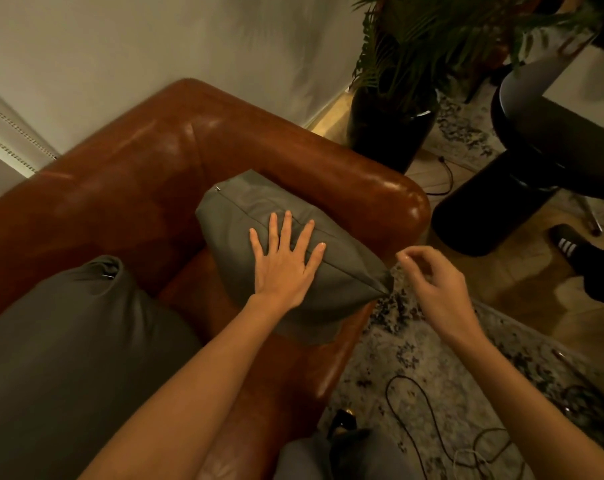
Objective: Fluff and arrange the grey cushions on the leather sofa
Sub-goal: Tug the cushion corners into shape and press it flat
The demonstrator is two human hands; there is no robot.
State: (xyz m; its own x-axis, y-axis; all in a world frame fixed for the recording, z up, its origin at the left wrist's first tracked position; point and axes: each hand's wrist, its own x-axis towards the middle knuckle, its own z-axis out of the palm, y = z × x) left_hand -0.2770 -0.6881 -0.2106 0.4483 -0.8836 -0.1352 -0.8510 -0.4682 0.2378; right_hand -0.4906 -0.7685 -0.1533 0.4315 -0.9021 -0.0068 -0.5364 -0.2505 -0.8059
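Note:
A grey cushion (238, 216) leans in the corner of the brown leather sofa (148, 168), against its right armrest. My left hand (285, 258) presses flat on the cushion's top with fingers spread. My right hand (432, 275) hovers just right of the cushion's pointed right corner, fingers loosely curled, holding nothing. A second, larger grey cushion (72, 341) lies on the seat at the lower left. Part of a third grey cushion (304, 459) shows at the bottom edge.
A potted palm (394, 98) in a dark pot stands behind the armrest. A dark chair (536, 150) and a person's black shoe (567, 244) are at right. Black cables (415, 407) lie on the patterned rug (432, 358).

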